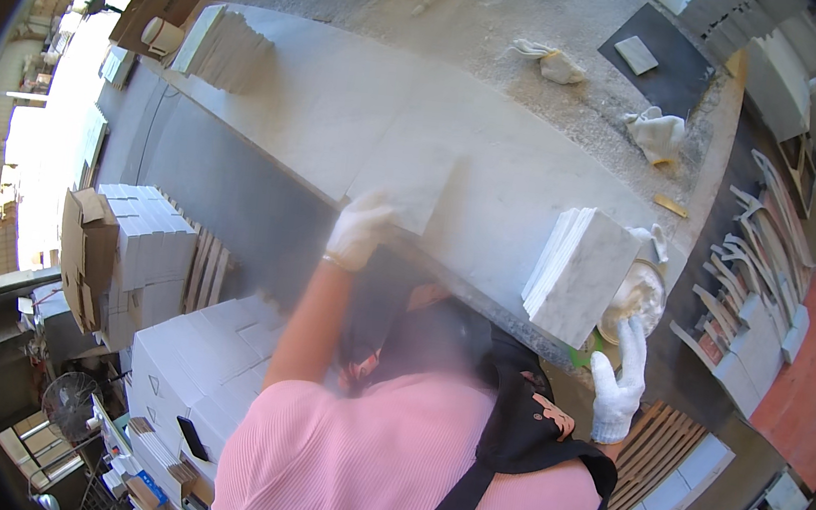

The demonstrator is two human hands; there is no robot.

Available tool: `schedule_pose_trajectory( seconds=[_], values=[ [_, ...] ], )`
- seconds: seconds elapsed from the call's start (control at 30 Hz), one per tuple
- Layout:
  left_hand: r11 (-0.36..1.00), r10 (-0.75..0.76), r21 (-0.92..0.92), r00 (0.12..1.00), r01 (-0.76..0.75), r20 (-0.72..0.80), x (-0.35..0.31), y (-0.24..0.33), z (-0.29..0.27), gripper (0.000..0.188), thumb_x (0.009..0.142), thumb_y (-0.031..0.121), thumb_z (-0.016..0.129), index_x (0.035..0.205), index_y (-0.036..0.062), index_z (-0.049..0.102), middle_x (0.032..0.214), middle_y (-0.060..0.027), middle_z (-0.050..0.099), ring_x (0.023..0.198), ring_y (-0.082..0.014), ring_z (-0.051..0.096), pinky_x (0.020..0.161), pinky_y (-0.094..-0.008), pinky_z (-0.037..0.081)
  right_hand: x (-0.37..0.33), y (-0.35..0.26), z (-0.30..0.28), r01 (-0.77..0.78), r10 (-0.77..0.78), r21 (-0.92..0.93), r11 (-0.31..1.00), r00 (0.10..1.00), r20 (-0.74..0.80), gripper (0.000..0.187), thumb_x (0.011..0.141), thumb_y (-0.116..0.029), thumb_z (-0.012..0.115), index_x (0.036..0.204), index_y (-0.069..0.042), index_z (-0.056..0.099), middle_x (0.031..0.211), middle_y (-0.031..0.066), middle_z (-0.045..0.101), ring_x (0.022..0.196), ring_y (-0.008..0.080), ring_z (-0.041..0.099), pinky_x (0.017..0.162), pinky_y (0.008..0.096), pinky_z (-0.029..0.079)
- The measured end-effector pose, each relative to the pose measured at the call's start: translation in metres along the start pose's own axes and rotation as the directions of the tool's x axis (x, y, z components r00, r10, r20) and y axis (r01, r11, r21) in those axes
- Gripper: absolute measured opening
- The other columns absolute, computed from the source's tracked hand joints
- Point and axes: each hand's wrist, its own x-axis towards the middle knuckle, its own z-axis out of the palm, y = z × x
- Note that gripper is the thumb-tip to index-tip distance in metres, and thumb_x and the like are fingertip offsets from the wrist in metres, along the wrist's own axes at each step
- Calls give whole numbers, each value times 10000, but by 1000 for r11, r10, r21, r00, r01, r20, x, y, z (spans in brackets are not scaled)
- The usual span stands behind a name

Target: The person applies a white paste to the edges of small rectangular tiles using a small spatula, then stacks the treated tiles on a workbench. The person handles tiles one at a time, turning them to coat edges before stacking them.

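In a white glove, my left hand (363, 230) is at the near edge of the long grey-white worktop, fingers closed over the corner of a flat pale marble tile (405, 189). A hazy smear blurs that area. My right hand (619, 385), also gloved, has its fingers stretched out and the thumb apart. Its fingertips reach the near rim of a round tub (641, 292) of white paste or powder. Beside the tub stands a stack of marble tiles (582, 270), on edge at the worktop's near right.
Another stack of thin tiles (220, 47) stands at the far left of the worktop (338, 76). Crumpled white gloves (655, 134) and a dark board (656, 62) with a small block lie on the dusty far surface. White boxes (202, 342) are piled at my left.
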Motion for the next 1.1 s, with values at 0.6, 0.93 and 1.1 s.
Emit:
schedule_pose_trajectory(
  seconds=[0.6, 0.93, 1.1],
  values=[
    [547, 331, 834, 898, 66, -288, 29, 112, 9, 480, 952, 210, 676, 1393, 24, 642, 1409, -146, 651, 1262, -208, 628, 1054, -338, 489, 9, -23, 0, 21, -20, 21, 1000, 998, -64, 502, 864, -77, 754, 1357, -51, 660, 1490, 185, 565, 1402, 341, 518, 1172, 417, 396],
    [-175, 312, 649, 584, -740, 750, 16, 65, 228, 590, 987, 409, 617, 1464, 64, 566, 1567, -177, 483, 1480, -453, 372, 1205, -557, 309, 3, -17, -11, 56, -47, 106, 993, 995, -82, 454, 909, -63, 697, 1360, -35, 657, 1484, 201, 570, 1406, 339, 517, 1187, 408, 369],
    [-378, -20, 377, 414, -846, 910, -2, 50, 274, 760, 974, 600, 505, 1535, 88, 478, 1637, -150, 392, 1531, -472, 267, 1206, -685, 180, 2, -10, -18, 93, -80, 151, 984, 992, -93, 462, 914, -53, 683, 1374, -23, 646, 1482, 201, 572, 1401, 315, 524, 1186, 402, 368]
  ],
)
